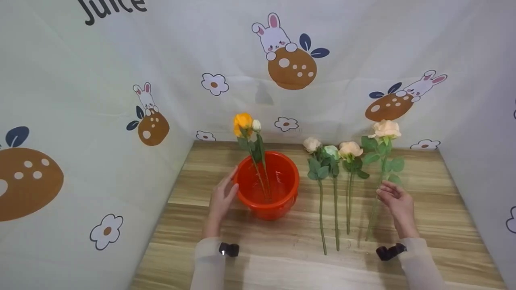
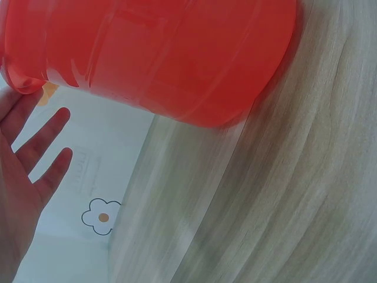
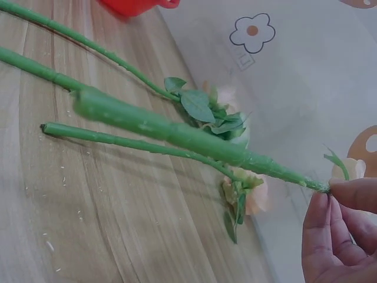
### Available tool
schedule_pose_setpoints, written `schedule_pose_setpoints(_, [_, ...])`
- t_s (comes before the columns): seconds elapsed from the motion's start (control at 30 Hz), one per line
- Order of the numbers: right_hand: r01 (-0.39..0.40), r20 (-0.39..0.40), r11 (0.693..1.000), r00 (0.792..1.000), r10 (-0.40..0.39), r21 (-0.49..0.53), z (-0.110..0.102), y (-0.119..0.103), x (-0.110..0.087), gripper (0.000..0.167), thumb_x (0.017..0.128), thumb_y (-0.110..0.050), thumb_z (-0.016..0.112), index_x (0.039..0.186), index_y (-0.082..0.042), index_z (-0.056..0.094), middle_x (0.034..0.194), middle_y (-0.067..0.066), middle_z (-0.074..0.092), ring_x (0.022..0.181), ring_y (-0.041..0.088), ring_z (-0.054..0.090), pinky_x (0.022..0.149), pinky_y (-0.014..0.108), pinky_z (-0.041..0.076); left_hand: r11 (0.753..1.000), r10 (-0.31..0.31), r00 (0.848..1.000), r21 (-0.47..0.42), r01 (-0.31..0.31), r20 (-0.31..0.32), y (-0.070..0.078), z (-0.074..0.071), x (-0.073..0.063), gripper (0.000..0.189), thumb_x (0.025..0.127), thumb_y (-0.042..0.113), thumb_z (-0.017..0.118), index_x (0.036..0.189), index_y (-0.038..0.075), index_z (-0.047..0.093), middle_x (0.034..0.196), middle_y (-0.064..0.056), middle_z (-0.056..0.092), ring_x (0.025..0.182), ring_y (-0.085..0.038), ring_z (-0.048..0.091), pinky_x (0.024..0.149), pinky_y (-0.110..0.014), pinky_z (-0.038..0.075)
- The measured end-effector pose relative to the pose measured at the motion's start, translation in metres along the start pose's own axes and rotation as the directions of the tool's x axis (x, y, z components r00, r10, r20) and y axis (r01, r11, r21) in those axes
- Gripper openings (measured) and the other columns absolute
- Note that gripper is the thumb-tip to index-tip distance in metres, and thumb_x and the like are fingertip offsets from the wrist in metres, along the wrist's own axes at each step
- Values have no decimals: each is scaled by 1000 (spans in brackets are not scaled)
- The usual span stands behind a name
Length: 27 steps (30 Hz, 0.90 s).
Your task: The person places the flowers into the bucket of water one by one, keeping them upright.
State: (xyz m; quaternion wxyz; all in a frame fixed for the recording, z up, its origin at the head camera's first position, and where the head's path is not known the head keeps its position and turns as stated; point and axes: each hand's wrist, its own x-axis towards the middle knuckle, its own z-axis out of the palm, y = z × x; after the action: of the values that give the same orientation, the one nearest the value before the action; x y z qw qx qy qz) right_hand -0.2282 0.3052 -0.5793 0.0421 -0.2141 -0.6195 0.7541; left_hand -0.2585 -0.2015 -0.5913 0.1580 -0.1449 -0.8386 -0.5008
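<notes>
My right hand [image 1: 397, 201] pinches the stem of a peach artificial rose [image 1: 386, 129] between thumb and fingers. In the right wrist view the rose's green stem [image 3: 177, 132] points toward the camera, raised over the table. On the left, my left hand [image 1: 222, 197] rests at the rim of a red bucket [image 1: 288, 201], its fingers spread and fairly straight in the left wrist view. An orange flower [image 1: 242, 124] and a white bud [image 1: 256, 125] lean in the bucket, their heads above the far rim.
Between bucket and right hand lie a pale rose [image 1: 311, 144], a light green flower [image 1: 331, 151] and another peach rose [image 1: 350, 149], stems toward me. Printed cloth walls [image 1: 338, 96] border the wooden table [image 1: 282, 257] at the back and sides.
</notes>
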Motion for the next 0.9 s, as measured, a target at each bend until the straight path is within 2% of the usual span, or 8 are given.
schedule_pose_setpoints(0.17, [42, 28, 999, 999, -42, -5, 3, -2, -3, 25, 89, 0, 71, 105, -20, 68, 87, -13, 71, 82, 0, 67, 75, 14, 57, 1000, -6, 1000, 14, 5, 6, 0, -1, 0, 49, 100, 13, 58, 148, 16, 50, 152, -3, 51, 142, -25, 47, 121, -44, 33])
schedule_pose_setpoints(0.3, [63, 54, 998, 997, -62, -17, 5, -5, -5, 26, 89, -2, 71, 101, -25, 68, 87, -14, 70, 82, 0, 67, 74, 14, 57, 1000, 14, 1000, 15, -14, 0, 0, 0, 0, 48, 99, 12, 59, 147, 15, 51, 151, -5, 52, 141, -29, 47, 120, -46, 33])
schedule_pose_setpoints(0.47, [66, 58, 996, 996, -63, -56, 8, -7, -6, 25, 90, -5, 71, 103, -26, 68, 88, -17, 69, 85, -1, 65, 75, 13, 56, 1000, 7, 1000, -5, -7, -8, -1, 0, -1, 48, 99, 10, 59, 146, 14, 52, 150, -7, 53, 141, -28, 48, 119, -47, 33])
schedule_pose_setpoints(0.57, [73, 63, 995, 996, -68, -74, 10, -9, -5, 24, 91, -5, 71, 104, -25, 67, 89, -17, 70, 86, -1, 65, 75, 14, 56, 1000, -4, 1000, -1, 4, -6, 1, 1, -1, 49, 98, 6, 59, 146, 10, 51, 150, -10, 52, 141, -29, 47, 120, -48, 33])
schedule_pose_setpoints(0.67, [90, 74, 994, 994, -85, -67, 13, -10, -6, 25, 90, -4, 71, 107, -22, 67, 89, -16, 70, 85, -1, 66, 75, 15, 56, 1000, -15, 1000, 1, 15, 3, 9, 0, 0, 49, 98, 2, 56, 146, 5, 49, 151, -13, 50, 142, -31, 45, 120, -48, 31])
schedule_pose_setpoints(0.83, [121, 93, 992, 989, -117, -42, 18, -12, -8, 29, 89, -2, 71, 116, -9, 65, 89, -15, 70, 85, 0, 66, 75, 15, 57, 1000, -4, 1000, -6, 4, 13, 36, -7, -1, 47, 98, 0, 55, 144, -3, 49, 149, -18, 50, 140, -35, 46, 119, -49, 32])
schedule_pose_setpoints(0.9, [129, 98, 991, 987, -125, -37, 20, -12, -8, 29, 89, -2, 72, 116, -9, 66, 89, -14, 71, 85, 0, 66, 76, 15, 57, 1000, 1, 1000, -10, -1, 12, 43, -8, -1, 46, 97, 0, 56, 143, -4, 50, 148, -19, 51, 140, -36, 47, 119, -49, 32])
